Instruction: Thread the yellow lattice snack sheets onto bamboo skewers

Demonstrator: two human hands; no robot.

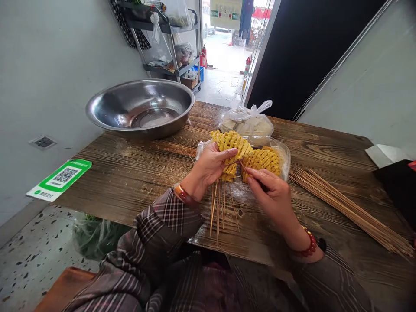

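Note:
My left hand point(211, 167) is closed on a yellow, lattice-cut piece of food point(232, 144), perhaps tofu, lifted above the table. My right hand point(271, 193) pinches a thin bamboo skewer point(243, 166), its tip at the lower right edge of that piece. Whether the tip has gone in, I cannot tell. More yellow lattice-cut pieces point(264, 161) lie on a clear plastic bag point(285, 154) just beyond my right hand. Below my left hand, several skewers point(212, 208) stick out towards me from another yellow piece point(229, 173).
A bundle of bamboo skewers point(351, 208) lies on the wooden table point(130, 173) at the right. A wide steel basin point(143, 108) stands at the back left. Behind the food sits a knotted plastic bag point(248, 121). A green QR-code card point(61, 178) is at the left edge.

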